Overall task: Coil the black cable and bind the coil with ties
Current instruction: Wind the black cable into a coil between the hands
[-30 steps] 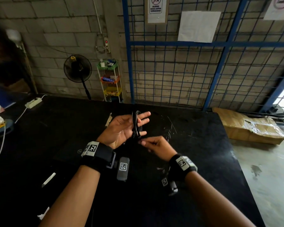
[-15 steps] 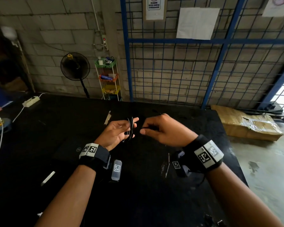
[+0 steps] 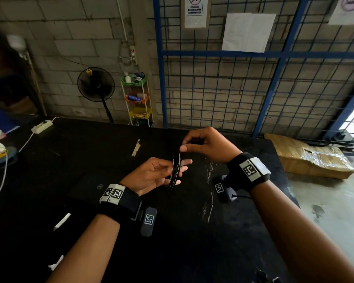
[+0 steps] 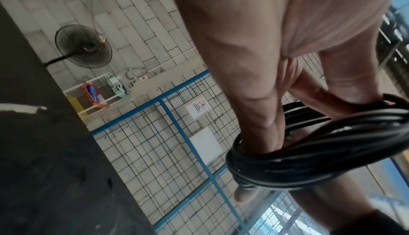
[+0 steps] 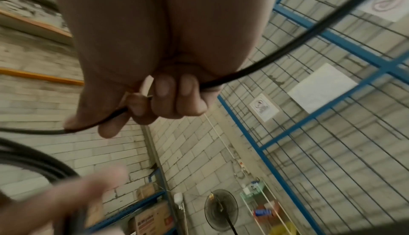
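Fingers (image 4: pixel 250 107) through one cable (image 4: pixel 309 163) (several loops).

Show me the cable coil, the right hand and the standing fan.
cable coil (image 4: pixel 298 168): left wrist view, the bundled loops.
right hand (image 3: pixel 208 146): head view, its back.
standing fan (image 3: pixel 96 84): head view, middle of its grille.

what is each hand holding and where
Left hand holds the black cable coil, looped round its fingers; right hand pinches its loose strand.
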Tool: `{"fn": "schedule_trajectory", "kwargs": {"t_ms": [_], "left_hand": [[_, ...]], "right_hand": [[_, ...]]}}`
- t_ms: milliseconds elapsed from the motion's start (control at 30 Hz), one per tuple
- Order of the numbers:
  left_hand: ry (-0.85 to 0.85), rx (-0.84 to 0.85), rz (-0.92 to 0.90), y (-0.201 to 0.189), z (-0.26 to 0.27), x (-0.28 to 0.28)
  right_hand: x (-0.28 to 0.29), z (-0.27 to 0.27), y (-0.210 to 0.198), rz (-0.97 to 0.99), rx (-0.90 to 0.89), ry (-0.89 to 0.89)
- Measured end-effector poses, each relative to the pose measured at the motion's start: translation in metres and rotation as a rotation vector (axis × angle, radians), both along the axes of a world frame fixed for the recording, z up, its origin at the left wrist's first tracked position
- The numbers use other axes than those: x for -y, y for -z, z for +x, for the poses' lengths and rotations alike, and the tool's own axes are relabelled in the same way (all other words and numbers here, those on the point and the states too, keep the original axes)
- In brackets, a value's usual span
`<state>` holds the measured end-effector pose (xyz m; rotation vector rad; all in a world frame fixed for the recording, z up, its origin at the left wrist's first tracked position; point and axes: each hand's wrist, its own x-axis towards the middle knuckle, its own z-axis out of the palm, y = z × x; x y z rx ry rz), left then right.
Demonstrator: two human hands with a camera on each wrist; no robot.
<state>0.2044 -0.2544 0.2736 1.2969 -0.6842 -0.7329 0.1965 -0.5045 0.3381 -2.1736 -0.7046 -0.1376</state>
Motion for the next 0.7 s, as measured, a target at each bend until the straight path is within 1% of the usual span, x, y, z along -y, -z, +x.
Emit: {"fn": "schedule_trajectory", "kwargs": {"t_ms": [100,233,333,400,467,533,600,700], "left_hand": [[0.050,-0.033,-0.072,-0.008,-0.004,0.000],[0.068,-0.058,-0.227,-0.011,-0.003,0.000],[0.005,-0.082,-0.335,-0.016,0.000,0.000],[-0.079,-0.079,-0.366,-0.017,0.006,-0.002],[-0.168,-0.069,-0.353,-0.016,0.011,-0.005],[-0.246,-0.073,-0.332,-0.012,0.016,-0.009],[-0.314,-0.069,-0.292,-0.007,0.018,-0.013],[-0.389,-0.078,-0.198,0.003,0.020,-0.017]], "right_hand": [[0.005,0.005,0.015,0.066,-0.034,0.025],[-0.001,0.001,0.060,0.148,-0.100,0.076],[-0.020,-0.014,0.096,0.208,-0.187,0.121],[-0.034,-0.023,0.118,0.177,-0.216,0.115],[-0.044,-0.032,0.129,0.067,-0.226,0.077],[-0.052,-0.043,0.125,-0.117,-0.203,0.037],[-0.056,-0.055,0.109,-0.272,-0.175,0.009],[-0.055,-0.068,0.076,-0.450,-0.056,-0.004]]}}
